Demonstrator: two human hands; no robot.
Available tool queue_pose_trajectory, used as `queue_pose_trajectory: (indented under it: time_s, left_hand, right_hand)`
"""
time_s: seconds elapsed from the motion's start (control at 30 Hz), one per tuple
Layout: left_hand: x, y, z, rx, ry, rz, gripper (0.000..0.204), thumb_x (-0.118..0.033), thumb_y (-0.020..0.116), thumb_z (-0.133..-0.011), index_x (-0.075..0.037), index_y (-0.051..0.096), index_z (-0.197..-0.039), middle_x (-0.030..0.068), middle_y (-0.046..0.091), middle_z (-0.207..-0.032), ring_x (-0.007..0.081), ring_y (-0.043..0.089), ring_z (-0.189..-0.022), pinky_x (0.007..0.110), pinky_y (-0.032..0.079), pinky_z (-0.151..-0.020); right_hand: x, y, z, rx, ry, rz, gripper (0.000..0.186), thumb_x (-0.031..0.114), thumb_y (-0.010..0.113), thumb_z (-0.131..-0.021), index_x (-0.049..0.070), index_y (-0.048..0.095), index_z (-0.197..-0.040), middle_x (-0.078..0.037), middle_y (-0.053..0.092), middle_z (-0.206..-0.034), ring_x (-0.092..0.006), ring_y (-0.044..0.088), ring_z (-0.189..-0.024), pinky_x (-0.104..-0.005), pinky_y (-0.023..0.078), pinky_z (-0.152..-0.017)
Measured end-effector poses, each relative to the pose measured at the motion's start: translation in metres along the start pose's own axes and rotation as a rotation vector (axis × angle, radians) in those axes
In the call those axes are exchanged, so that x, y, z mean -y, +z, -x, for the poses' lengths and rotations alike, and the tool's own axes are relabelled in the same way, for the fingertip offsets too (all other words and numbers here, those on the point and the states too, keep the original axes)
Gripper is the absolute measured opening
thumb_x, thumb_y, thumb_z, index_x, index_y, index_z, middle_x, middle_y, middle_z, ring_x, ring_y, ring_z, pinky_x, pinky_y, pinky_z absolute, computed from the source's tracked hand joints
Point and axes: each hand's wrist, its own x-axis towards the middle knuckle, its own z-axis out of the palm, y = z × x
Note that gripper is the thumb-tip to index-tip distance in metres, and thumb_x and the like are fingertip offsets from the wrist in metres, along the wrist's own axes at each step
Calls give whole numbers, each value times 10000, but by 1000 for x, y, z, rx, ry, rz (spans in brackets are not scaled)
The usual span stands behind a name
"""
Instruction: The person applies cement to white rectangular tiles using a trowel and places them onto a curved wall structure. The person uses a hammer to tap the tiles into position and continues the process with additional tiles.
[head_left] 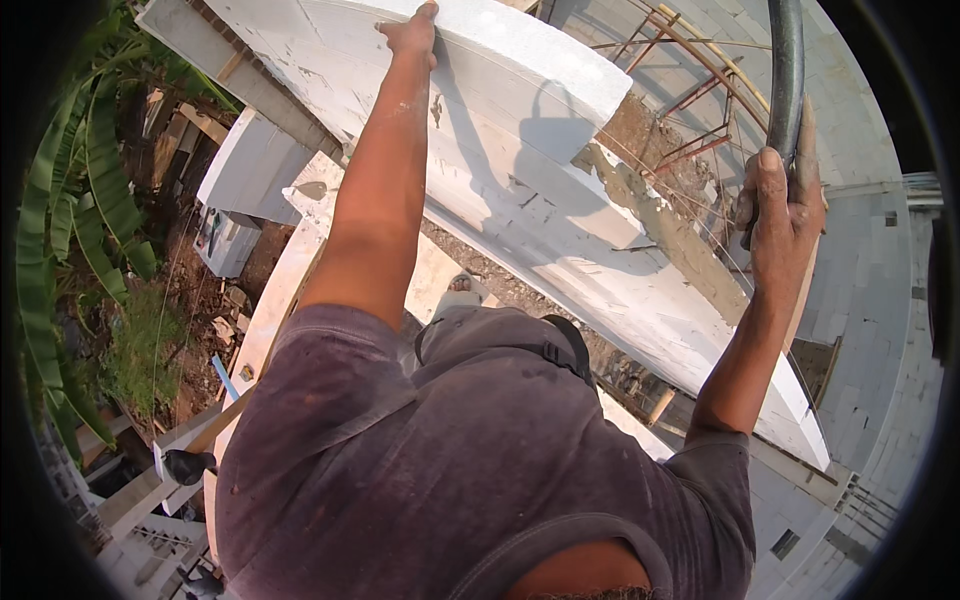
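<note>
At the top, my left hand (408,38) is pressed against the upper edge of a white block wall (500,130), thumb and fingers apart. That arm is stretched out straight. On the right, my right hand (785,205) is closed around a dark, rounded tube (787,70) that rises past the upper edge of the view. What the tube belongs to cannot be made out. Grey mortar (670,235) lies along the stepped-down top of the wall, beside the end of the highest block (600,85). Shadows of my arm and of a handled shape fall on the wall's face.
I stand on a pale plank (435,275) beside the wall, one sandalled foot (460,283) showing. Rusty scaffolding (700,90) stands beyond the wall. Loose white blocks (255,165) lie at left, near banana leaves (105,170) and wood scraps. A thin string (690,205) runs along the wall.
</note>
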Motion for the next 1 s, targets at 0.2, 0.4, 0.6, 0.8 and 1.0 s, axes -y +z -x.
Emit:
queue_pose_trajectory:
  time_s: [0.2,0.4,0.6,0.8,1.0]
  left_hand:
    - [-1,13,-4,-3,-5,-39,1240,-301,811,-774,-25,-113,-1554,244,244,-1568,428,424,-1339,669,404,-990]
    - [11,10,-40,42,23,56,1254,-269,796,-792,1,-179,-1533,239,226,-1582,407,329,-1415,673,321,-1065]
    - [8,2,-43,26,-32,21,1224,-256,773,-823,-47,-199,-1538,232,191,-1592,435,344,-1393,747,278,-1044]
    - [23,7,-72,-15,44,-4,893,-277,745,-859,28,160,-1461,287,383,-1439,478,515,-1220,775,398,-919]
    - [24,10,-68,-12,27,-14,893,-267,739,-858,23,156,-1469,285,398,-1425,478,533,-1200,767,426,-885]
  right_hand:
    - [-88,47,24,207,-153,357,567,345,597,-994,159,434,-1505,-78,679,-1084,-156,630,-875,-318,515,-830]
    - [-144,80,146,312,432,-548,267,54,530,-947,30,478,-1208,-11,518,-690,-90,514,-509,-250,412,-473]
    - [-194,104,240,-152,1024,-1094,230,122,544,-919,41,531,-1134,9,474,-687,-80,444,-469,-240,382,-392]
    - [-214,151,144,-923,736,-1399,211,220,476,-1027,106,423,-858,-3,425,-713,-137,429,-606,-308,427,-567]
    - [-113,200,116,118,918,-1265,196,182,593,-971,116,444,-1081,-13,476,-753,-103,474,-524,-269,432,-431]
